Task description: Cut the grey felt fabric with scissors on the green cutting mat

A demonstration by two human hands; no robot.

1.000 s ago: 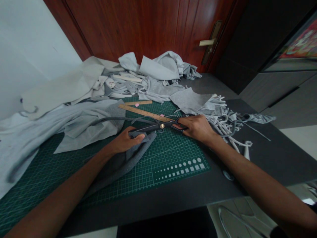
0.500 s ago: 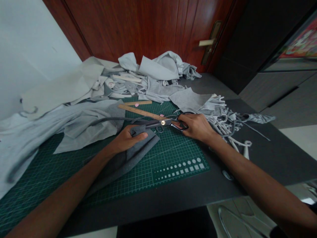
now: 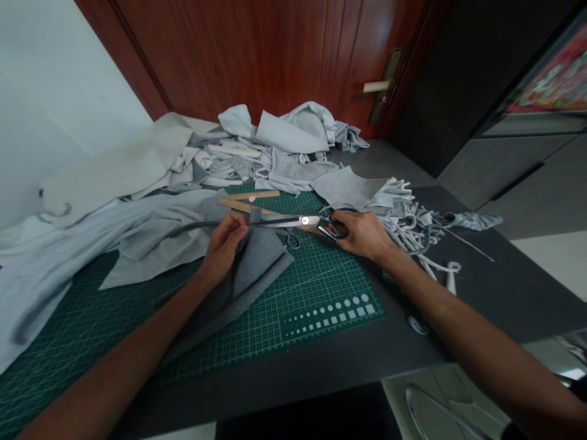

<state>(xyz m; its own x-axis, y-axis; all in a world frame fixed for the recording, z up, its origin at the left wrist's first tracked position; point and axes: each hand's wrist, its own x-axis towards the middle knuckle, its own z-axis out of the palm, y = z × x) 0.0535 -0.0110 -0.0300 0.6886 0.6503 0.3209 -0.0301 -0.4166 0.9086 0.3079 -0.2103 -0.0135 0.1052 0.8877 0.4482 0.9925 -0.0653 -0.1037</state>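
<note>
My right hand (image 3: 362, 233) is closed round the black handles of a pair of scissors (image 3: 306, 221). The blades point left, nearly together, with their tips at a narrow dark grey strip (image 3: 255, 214) beside my left fingers. My left hand (image 3: 225, 241) pinches the edge of a dark grey fabric piece (image 3: 257, 266). That fabric hangs down over the green cutting mat (image 3: 321, 275), partly hidden behind my left forearm. A thin grey cord-like strip runs left from my left hand over lighter cloth.
Wooden rulers (image 3: 238, 205) and a small pink chalk piece (image 3: 252, 198) lie behind the scissors. Pale grey cloth (image 3: 151, 211) spreads at left. Fabric scraps (image 3: 298, 131) are heaped at the back, and cut strips (image 3: 408, 214) at right. A door (image 3: 257, 55) stands behind the table.
My left hand has shifted slightly up and left, its thumb no longer lying along the fabric. The scissor blades now lie almost level, reaching a small strip by my fingers.
</note>
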